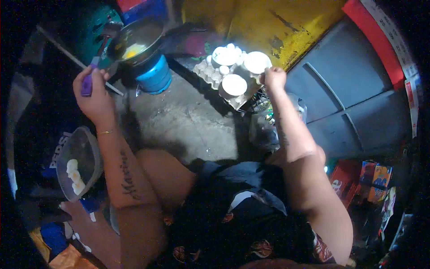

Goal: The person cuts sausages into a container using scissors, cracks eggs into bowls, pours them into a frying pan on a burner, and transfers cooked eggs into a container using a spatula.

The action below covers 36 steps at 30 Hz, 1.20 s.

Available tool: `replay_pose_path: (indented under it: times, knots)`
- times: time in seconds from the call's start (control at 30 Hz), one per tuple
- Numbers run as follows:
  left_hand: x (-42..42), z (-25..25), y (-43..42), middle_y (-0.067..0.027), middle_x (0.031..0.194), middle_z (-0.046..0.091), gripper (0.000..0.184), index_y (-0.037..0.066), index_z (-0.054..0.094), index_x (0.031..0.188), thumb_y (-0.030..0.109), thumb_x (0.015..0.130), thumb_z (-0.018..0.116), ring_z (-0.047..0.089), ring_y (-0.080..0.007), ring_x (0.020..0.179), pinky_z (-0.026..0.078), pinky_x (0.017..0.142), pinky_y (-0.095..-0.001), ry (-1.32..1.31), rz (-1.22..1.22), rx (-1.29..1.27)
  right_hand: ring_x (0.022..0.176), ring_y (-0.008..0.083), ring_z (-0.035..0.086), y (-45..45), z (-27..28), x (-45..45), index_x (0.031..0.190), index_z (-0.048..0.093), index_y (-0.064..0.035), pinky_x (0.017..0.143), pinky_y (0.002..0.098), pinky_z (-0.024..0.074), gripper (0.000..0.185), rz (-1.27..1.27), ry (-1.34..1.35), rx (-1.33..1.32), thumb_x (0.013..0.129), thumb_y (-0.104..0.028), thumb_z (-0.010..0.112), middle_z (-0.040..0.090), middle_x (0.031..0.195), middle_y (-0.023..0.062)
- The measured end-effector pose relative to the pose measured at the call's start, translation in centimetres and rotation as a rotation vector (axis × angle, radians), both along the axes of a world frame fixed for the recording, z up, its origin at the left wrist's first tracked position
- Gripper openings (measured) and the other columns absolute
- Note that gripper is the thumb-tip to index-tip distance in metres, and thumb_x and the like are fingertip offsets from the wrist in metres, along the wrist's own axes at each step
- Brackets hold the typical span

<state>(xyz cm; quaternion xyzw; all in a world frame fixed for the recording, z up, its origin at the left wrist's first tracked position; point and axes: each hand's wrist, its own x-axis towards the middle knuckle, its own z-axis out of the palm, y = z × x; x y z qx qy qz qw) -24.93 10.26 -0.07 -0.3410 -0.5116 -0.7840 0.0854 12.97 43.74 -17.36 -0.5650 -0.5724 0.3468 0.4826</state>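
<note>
My left hand (95, 96) is closed around the purple handle of a spatula (95, 62), whose dark blade is up by the rim of a frying pan (156, 33). A small egg (133, 50) with a yellow yolk lies in the pan. Over at the egg tray (204, 71), my right hand (275, 80) pinches the edge of a white bowl (257, 62). Two more white bowls, one at the back (225, 55) and one in front (234, 85), rest on the tray. A whole white egg (224, 70) sits between them.
The pan stands above a blue gas canister (154, 77). A clear plastic tub (92, 154) with several cooked eggs (75, 176) is at my left. Grey cabinet doors (333, 67) and a yellow panel (255, 22) stand beyond the tray. Boxes (376, 181) lie at right.
</note>
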Motion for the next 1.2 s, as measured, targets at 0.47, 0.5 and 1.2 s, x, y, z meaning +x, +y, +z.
replay_pose_path:
  times: [0.47, 0.5, 1.2]
  knots:
    - [2.8, 1.0, 1.8, -0.0113, 0.09, 0.061, 0.016, -0.003, 0.055, 0.109, 0.0, 0.094, 0.059, 0.062, -0.0162, 0.08, 0.055, 0.073, -0.0298, -0.035, -0.037, -0.011, 0.083, 0.0297, 0.068, 5.4, -14.9, -0.1, 0.094, 0.065, 0.004, 0.071, 0.0376, 0.0526, 0.023, -0.038, 0.052, -0.436, 0.084, -0.015, 0.056, 0.069, 0.093, 0.0191]
    - [2.6, 0.9, 1.9, -0.0113, 0.091, 0.061, 0.016, -0.003, 0.055, 0.109, 0.0, 0.094, 0.059, 0.062, -0.0162, 0.08, 0.055, 0.073, -0.0298, -0.029, -0.042, -0.01, 0.089, 0.0303, 0.07, 5.3, -14.6, -0.2, 0.092, 0.069, 0.004, 0.077, 0.0376, 0.0532, 0.027, -0.041, 0.014, -0.438, 0.083, -0.018, 0.057, 0.071, 0.096, 0.0196]
    - [0.3, -0.3, 2.4, -0.0114, 0.092, 0.062, 0.017, -0.003, 0.056, 0.109, 0.002, 0.093, 0.061, 0.064, -0.0171, 0.081, 0.057, 0.073, -0.0311, 0.003, -0.007, -0.09, 0.062, 0.0273, 0.065, -0.3, -8.6, -1.1, 0.087, 0.062, 0.0034, 0.057, 0.0403, 0.0523, 0.024, -0.215, -0.057, -0.18, 0.083, -0.02, 0.067, 0.066, 0.079, 0.0185]
